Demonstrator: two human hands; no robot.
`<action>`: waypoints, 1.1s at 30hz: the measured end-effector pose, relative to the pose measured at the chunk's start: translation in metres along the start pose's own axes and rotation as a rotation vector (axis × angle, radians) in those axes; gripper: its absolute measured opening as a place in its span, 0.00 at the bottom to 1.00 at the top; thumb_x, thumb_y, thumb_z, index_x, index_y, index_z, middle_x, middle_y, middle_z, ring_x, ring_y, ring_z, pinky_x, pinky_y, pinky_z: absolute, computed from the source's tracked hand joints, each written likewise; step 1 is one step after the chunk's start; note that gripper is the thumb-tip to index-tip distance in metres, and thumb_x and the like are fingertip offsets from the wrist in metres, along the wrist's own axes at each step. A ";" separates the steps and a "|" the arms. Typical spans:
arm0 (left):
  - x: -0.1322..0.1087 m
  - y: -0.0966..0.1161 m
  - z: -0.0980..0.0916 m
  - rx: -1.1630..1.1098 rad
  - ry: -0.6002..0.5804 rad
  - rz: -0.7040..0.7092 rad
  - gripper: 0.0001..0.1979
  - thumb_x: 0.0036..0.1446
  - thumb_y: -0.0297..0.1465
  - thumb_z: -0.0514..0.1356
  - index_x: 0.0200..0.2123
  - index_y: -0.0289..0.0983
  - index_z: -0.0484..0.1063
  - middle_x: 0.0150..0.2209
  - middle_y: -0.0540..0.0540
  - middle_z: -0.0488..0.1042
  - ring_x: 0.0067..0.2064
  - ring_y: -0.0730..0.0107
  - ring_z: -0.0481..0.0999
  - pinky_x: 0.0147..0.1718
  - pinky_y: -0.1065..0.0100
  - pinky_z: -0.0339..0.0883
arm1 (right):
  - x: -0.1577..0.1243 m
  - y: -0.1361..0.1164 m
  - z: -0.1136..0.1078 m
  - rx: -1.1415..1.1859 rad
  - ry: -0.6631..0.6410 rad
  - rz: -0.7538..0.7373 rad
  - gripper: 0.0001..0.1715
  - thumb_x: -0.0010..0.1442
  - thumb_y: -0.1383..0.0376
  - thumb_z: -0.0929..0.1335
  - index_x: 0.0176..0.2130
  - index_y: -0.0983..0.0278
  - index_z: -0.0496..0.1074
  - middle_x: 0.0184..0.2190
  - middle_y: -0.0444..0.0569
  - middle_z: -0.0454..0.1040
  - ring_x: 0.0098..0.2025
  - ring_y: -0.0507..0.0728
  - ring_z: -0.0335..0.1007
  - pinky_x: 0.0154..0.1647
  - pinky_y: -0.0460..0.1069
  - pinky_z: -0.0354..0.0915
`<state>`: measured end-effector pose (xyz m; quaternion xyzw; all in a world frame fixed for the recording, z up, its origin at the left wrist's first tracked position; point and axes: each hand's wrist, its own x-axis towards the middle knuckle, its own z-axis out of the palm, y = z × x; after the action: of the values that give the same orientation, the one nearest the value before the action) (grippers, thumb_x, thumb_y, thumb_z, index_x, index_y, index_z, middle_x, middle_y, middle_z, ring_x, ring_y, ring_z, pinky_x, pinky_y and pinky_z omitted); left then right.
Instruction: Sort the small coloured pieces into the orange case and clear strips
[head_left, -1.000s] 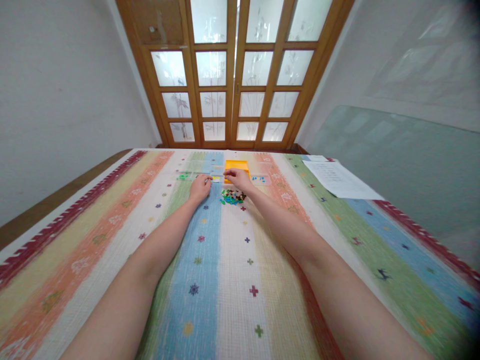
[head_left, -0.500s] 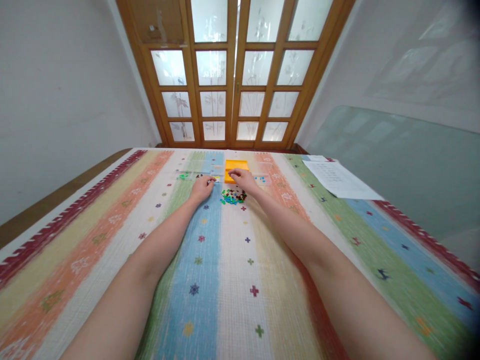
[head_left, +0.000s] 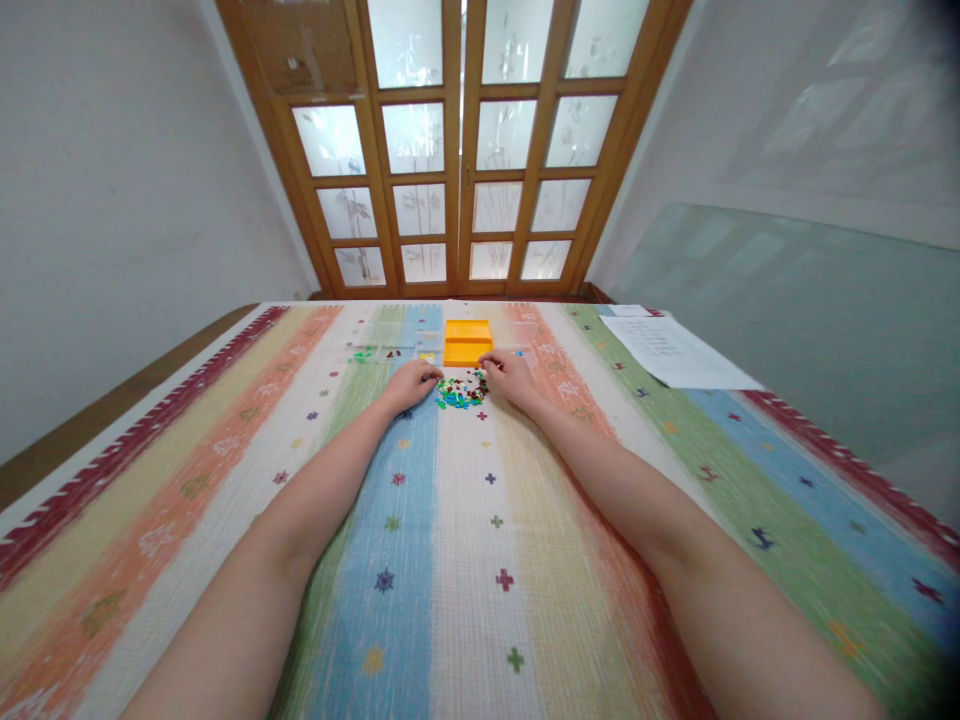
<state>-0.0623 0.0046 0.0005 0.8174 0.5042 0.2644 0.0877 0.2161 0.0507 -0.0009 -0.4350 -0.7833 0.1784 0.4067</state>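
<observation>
- The left hand (head_left: 411, 383) rests knuckles up on the striped cloth (head_left: 450, 560), at the left edge of a heap of small coloured pieces (head_left: 460, 390). Its fingers curl in toward the heap.
- At this distance I cannot tell whether that hand pinches a piece or only touches the heap.
- The right hand (head_left: 510, 373) lies at the heap's right edge, also knuckles up, with its fingertips at the heap's far right corner, close to the near wall of the orange tray (head_left: 466, 342).
- I cannot tell whether its fingers close on anything either — they are too small to read.
- The heap sits between the two hands on the pale and blue stripes, a loose scatter of green, blue, red and dark bits, just in front of the orange tray.
- To either side of the orange tray lie clear compartments (head_left: 379, 353). The left ones show a few green and dark pieces, and one by the tray holds something yellow.
- Both bare forearms stretch from the near edge of the picture toward the heap.
- A sheet of paper (head_left: 667, 350) lies well to the right on the cloth.
- Beyond the table stand wooden doors (head_left: 457, 150) with frosted panes, and a glass pane (head_left: 787, 320) leans along the right wall.
</observation>
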 end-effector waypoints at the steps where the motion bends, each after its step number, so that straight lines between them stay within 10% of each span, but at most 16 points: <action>1: 0.000 0.001 0.000 0.004 -0.008 0.022 0.15 0.65 0.29 0.59 0.48 0.39 0.85 0.45 0.42 0.82 0.49 0.58 0.79 0.55 0.59 0.71 | 0.000 0.000 0.001 -0.007 -0.003 -0.005 0.13 0.67 0.69 0.67 0.40 0.62 0.83 0.41 0.50 0.85 0.43 0.60 0.78 0.48 0.52 0.68; 33: -0.001 -0.007 0.001 0.201 0.103 -0.205 0.09 0.64 0.31 0.61 0.39 0.39 0.83 0.41 0.39 0.81 0.48 0.53 0.78 0.52 0.56 0.70 | -0.011 -0.006 0.005 -0.043 -0.098 -0.076 0.13 0.69 0.68 0.67 0.42 0.60 0.83 0.42 0.50 0.84 0.44 0.59 0.78 0.49 0.51 0.68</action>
<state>-0.0681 0.0071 -0.0035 0.7517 0.6128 0.2437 0.0059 0.2117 0.0387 -0.0057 -0.4040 -0.8220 0.1671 0.3649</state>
